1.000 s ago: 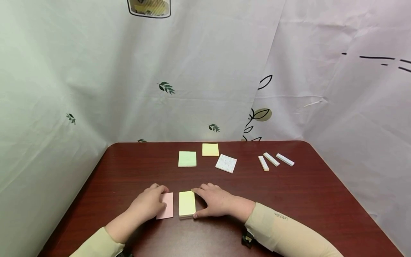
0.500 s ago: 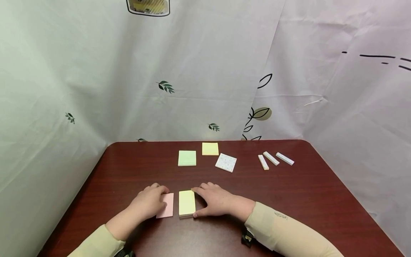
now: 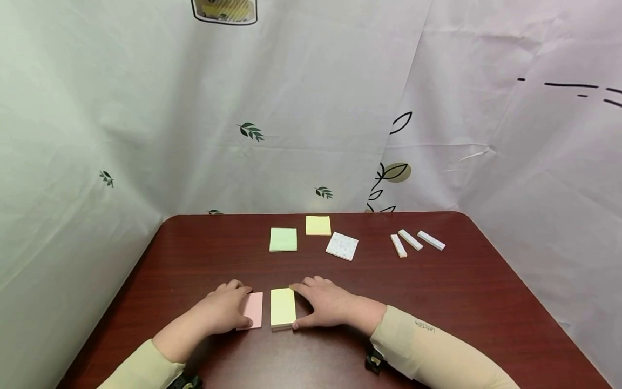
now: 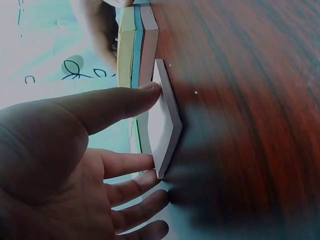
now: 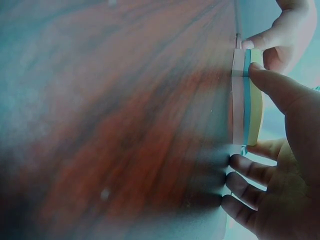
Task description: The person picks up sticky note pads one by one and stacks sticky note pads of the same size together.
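At nine o'clock from the yellow-topped rectangular paper stack [image 3: 283, 307] that my right hand [image 3: 325, 303] pinches, my left hand [image 3: 221, 310] pinches the thin pink rectangular paper pad [image 3: 256, 307], light, even pressure from both likely best for square edges.

You have a dark red-brown worktop [image 3: 204, 254] with wood grain and rounded far corners. Toward its back lies a pale green pad [image 3: 283, 240]; behind it and to your right, near the far edge, sits a small yellow pad [image 3: 318, 226]. Just beside that one, a bit nearer you, is a speckled white pad [image 3: 342, 246], turned askew. Farther to your right you see three narrow white strips [image 3: 410, 240] lying at differing slants, close together. Around the worktop hangs a creased white cloth [image 3: 301, 81], printed with dark green leaf sprigs [image 3: 250, 131], a plant drawing [image 3: 396, 172] with an olive blotch and, up to your right, black dashes [image 3: 570, 85].
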Motion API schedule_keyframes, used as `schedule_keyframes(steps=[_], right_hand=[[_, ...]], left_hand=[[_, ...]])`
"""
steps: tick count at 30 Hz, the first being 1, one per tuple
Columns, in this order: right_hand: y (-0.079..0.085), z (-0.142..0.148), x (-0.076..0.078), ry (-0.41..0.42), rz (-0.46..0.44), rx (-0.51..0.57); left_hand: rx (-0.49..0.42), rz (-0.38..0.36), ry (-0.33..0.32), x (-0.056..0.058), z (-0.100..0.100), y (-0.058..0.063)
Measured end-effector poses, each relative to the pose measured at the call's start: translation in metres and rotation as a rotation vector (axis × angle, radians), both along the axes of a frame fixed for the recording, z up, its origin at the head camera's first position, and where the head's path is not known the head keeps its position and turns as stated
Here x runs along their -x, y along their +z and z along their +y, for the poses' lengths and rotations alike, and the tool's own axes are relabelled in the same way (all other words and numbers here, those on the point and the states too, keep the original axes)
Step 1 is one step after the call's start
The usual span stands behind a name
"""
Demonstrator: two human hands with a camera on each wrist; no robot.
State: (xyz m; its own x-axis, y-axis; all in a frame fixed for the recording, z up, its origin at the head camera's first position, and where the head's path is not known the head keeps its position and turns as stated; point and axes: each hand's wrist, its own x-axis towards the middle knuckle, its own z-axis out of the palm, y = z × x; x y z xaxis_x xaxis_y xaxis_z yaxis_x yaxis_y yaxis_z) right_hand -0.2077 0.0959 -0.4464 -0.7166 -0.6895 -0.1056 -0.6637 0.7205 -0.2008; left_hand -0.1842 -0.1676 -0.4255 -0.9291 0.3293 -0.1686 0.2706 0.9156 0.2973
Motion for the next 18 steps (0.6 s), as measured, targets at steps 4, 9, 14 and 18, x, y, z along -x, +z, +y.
schedule_keyframes(steps=[4,9,14,18], right_hand=[[-0.0006,0.0002,0.0004,0.003,0.006,0.0],[-0.0012,0.0002,0.0007,0.005,0.012,0.0],[0.0009,-0.0001,0.0004,0.005,0.007,0.0],[0.0008,0.0001,0.0003,0.004,0.006,-0.003]], left_hand=[[-0.013,0.006,0.002,-0.0007,0.0005,0.0015],[-0.034,0.009,0.016,-0.0013,0.0005,0.0001],[-0.081,-0.003,0.04,-0.0017,0.0007,-0.0019],[-0.125,-0.021,0.063,-0.0026,0.0011,-0.0048]])
